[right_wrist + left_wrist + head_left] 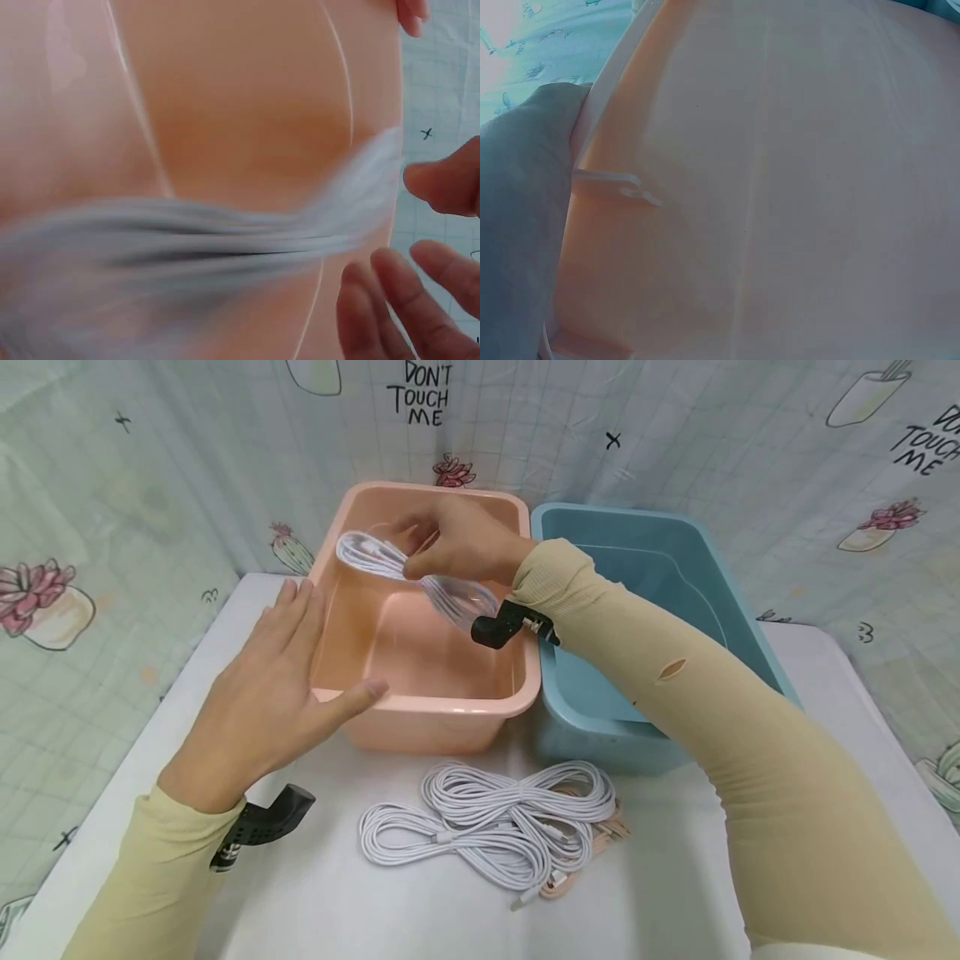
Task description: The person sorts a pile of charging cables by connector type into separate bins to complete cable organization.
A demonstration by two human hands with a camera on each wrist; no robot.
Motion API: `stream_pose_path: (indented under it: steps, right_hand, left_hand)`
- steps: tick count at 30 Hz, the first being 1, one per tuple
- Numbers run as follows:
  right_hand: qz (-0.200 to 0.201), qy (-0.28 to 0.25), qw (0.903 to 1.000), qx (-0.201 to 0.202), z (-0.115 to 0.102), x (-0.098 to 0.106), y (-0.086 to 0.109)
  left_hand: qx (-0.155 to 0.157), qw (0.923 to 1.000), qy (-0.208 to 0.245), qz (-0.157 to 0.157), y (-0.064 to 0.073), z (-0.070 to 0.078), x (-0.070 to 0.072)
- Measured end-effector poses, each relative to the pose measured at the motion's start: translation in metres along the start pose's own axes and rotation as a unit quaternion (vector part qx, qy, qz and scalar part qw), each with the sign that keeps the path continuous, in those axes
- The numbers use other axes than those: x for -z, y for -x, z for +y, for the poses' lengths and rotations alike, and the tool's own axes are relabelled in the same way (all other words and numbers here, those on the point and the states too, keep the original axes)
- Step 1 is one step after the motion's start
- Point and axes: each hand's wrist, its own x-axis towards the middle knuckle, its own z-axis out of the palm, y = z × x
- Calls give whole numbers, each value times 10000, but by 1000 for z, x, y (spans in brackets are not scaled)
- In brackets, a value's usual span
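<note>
A bundled white cable [367,553] hangs inside the pink-orange tub [427,703], over its floor. My right hand [468,543] is above the tub, right at the cable's middle. In the right wrist view the cable [202,244] is blurred, and the thumb and fingers [397,300] stand apart with the bundle slipping out from between them. At the tub's left rim, my left hand [262,693] lies with straight fingers and the thumb spread over the near rim. The left wrist view shows part of that hand [525,210] beside the tub's wall [607,150].
A blue tub [600,722] stands against the pink-orange one on the right, under my right forearm. On the white table [300,902], in front of the tubs, lies a pile of white cables [517,793] with beige cables [600,839] underneath. A printed curtain [525,427] hangs behind.
</note>
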Motion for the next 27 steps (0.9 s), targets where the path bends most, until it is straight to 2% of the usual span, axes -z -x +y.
stream_pose_path:
  steps: [5,15,22,27]
  right_hand:
    - [-29,544,9985,-37,-1,2,4]
    - [-46,805,9963,297,-11,9,27]
    - [59,543,9959,719,-27,9,53]
    - [48,201,9931,1151,-37,7,74]
  left_hand:
    - [21,10000,-48,50,1,2,-1]
    - [70,9999,-62,51,2,2,0]
    - [107,9999,-81,4,3,3,1]
    - [-2,10000,-78,62,4,4,1]
